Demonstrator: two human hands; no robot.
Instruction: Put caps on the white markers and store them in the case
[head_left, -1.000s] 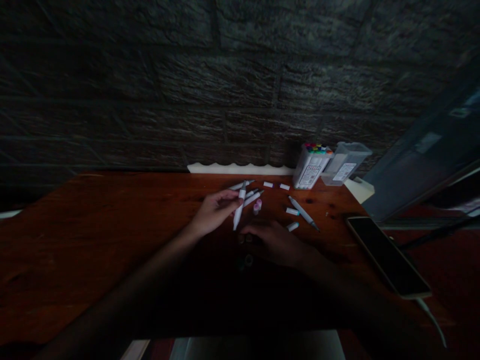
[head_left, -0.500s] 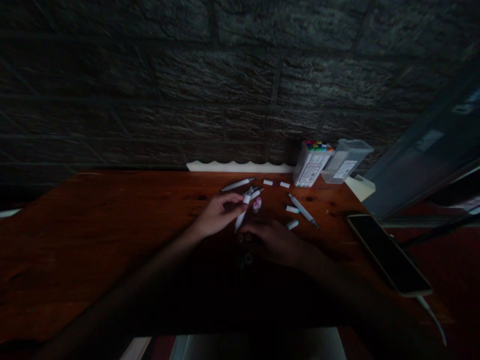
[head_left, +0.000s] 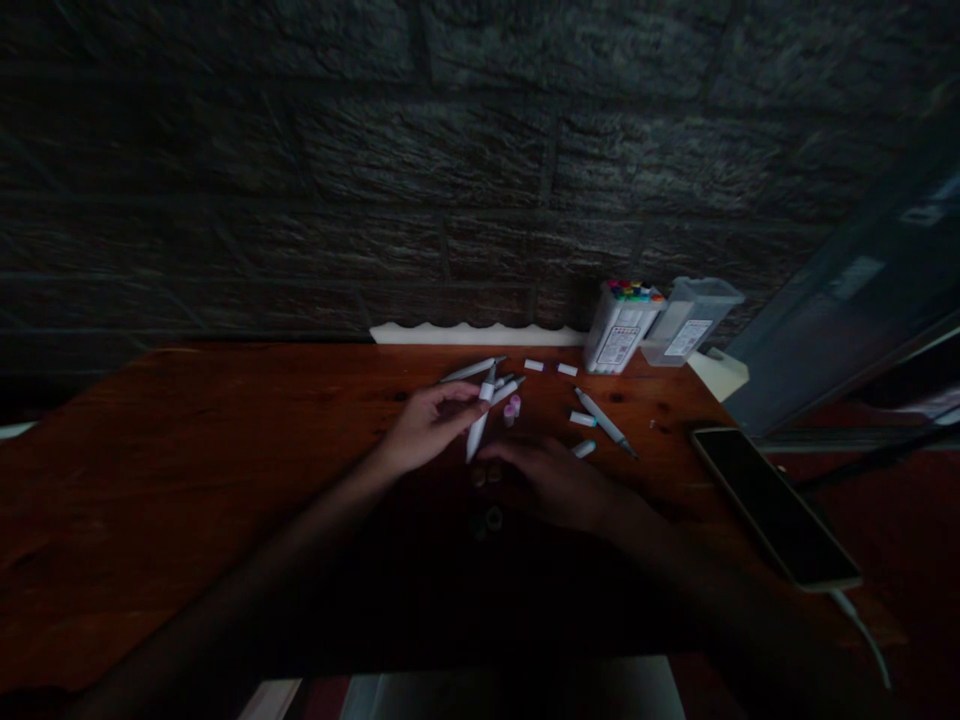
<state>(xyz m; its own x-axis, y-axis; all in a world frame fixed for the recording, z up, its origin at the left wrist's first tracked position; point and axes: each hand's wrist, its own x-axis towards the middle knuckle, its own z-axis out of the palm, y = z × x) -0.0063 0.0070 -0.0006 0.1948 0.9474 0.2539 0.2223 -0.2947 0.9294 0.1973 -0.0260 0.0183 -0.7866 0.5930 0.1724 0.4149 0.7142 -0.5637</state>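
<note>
My left hand (head_left: pixel 427 428) is closed on a white marker (head_left: pixel 477 432), pinched between thumb and fingers. The marker stands at a tilt, with its grey nib end up and its white end pointing down toward me. My right hand (head_left: pixel 551 482) is low over the table, to the right of that lower end. Its index finger stretches left and holds nothing I can see; the other fingers are in deep shadow. Small marker caps (head_left: pixel 493 518) lie in the dark below the fingertips. Two pink-ended caps (head_left: pixel 511 408) and uncapped markers (head_left: pixel 507 391) lie just beyond the hands.
An uncapped marker (head_left: pixel 606 422) and teal-ended caps (head_left: pixel 583 419) lie to the right. White caps (head_left: pixel 534 365) lie farther back. A clear case of markers (head_left: pixel 619 335) stands by the wall beside an open clear case (head_left: pixel 686 325). A phone (head_left: pixel 776 510) with a cable lies at right.
The marker in my left hand has tipped more upright, its nib end rising slightly. My right fingertips now sit a little apart from its lower end. The things on the table have stayed put.
</note>
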